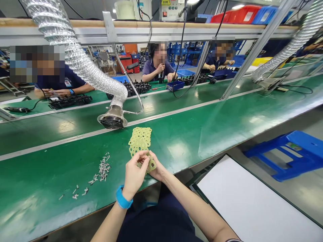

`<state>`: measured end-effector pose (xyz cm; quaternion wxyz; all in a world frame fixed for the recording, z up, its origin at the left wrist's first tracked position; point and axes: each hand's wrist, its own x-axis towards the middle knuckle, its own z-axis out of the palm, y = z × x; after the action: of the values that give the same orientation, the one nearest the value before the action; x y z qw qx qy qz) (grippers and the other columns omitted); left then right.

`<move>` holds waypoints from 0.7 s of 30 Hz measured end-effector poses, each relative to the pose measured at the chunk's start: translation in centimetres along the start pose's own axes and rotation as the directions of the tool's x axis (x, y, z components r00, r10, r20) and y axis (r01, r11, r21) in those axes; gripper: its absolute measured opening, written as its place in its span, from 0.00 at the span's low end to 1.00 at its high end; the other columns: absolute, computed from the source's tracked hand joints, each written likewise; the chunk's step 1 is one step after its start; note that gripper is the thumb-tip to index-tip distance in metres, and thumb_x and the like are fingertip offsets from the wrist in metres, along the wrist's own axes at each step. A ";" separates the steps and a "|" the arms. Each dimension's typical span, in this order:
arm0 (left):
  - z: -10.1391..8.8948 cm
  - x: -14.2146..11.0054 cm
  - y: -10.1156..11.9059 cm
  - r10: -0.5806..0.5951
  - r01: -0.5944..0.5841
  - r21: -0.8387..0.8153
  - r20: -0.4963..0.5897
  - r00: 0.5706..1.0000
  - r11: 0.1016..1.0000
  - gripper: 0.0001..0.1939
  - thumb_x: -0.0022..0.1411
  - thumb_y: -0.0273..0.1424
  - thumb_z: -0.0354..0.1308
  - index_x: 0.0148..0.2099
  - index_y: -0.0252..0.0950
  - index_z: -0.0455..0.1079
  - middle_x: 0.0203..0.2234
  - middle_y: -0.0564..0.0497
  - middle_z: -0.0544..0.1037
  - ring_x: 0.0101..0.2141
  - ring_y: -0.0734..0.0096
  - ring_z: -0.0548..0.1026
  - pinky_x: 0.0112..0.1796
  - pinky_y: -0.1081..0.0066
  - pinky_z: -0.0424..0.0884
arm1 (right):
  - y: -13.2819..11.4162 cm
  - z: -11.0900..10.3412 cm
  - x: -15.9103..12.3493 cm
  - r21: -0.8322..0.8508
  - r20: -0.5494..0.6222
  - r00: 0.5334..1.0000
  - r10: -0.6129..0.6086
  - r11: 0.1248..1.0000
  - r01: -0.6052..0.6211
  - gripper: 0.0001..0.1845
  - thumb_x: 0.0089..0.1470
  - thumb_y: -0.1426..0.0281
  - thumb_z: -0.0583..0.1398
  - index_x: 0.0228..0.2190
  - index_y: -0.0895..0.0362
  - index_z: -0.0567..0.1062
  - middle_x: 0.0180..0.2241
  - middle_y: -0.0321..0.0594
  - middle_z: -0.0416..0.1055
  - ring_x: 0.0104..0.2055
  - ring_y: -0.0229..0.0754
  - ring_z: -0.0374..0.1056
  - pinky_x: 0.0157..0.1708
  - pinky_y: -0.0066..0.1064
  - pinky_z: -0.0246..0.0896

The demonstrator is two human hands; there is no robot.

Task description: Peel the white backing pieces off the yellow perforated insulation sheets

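My left hand (134, 173), with a blue wristband (123, 197) on its wrist, and my right hand (157, 169) meet at the lower end of a perforated yellow-green sheet (140, 141). Both hands pinch its end piece, which looks like a linked gasket. The rest of the sheet lies on the green conveyor belt (174, 134), running away from my hands. To the left of my left hand lies a scatter of small white-and-metal parts (102, 170). My fingers hide part of the sheet's end.
A silver ducted hose ends in a round fan hood (112, 117) just beyond the sheet. Across a second belt, several co-workers (158, 64) handle black parts. A white board (252, 201) and a blue plastic stool (285, 154) stand to my right, below the belt edge.
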<state>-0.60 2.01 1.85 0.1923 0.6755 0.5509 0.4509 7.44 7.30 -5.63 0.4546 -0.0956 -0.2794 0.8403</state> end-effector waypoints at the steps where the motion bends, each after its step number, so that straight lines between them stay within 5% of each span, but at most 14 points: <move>1: 0.0 0.2 -0.1 -0.007 0.007 -0.023 0.013 1.000 1.000 0.14 0.60 0.34 0.58 0.47 0.36 0.73 0.30 0.50 0.78 0.33 0.69 0.76 0.38 0.70 0.72 | 0.0 -0.1 0.0 0.002 0.000 1.000 0.000 1.000 0.000 0.32 0.44 0.41 0.60 0.33 0.58 0.76 0.35 0.46 0.77 0.45 0.52 0.70 0.44 0.39 0.62; 10: -0.2 1.1 0.0 -0.005 0.008 -0.046 0.075 0.997 0.999 0.16 0.59 0.31 0.58 0.49 0.35 0.70 0.28 0.53 0.77 0.31 0.71 0.74 0.38 0.71 0.71 | 0.0 -0.4 0.1 0.021 -0.007 1.000 0.016 1.000 -0.015 0.31 0.44 0.41 0.61 0.33 0.56 0.77 0.33 0.42 0.76 0.41 0.51 0.69 0.41 0.39 0.60; 21: 0.2 1.1 -0.9 -0.009 0.011 -0.079 0.025 1.000 0.997 0.16 0.58 0.32 0.59 0.50 0.35 0.70 0.29 0.52 0.77 0.32 0.70 0.75 0.40 0.71 0.71 | -0.1 -0.4 0.1 0.077 -0.029 0.998 0.047 0.996 -0.044 0.27 0.47 0.44 0.61 0.30 0.56 0.76 0.24 0.34 0.70 0.26 0.38 0.62 0.31 0.30 0.56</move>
<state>-0.92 3.33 1.46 0.2279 0.6700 0.5335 0.4632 7.66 7.62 -5.89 0.4430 -0.0975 -0.2376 0.8589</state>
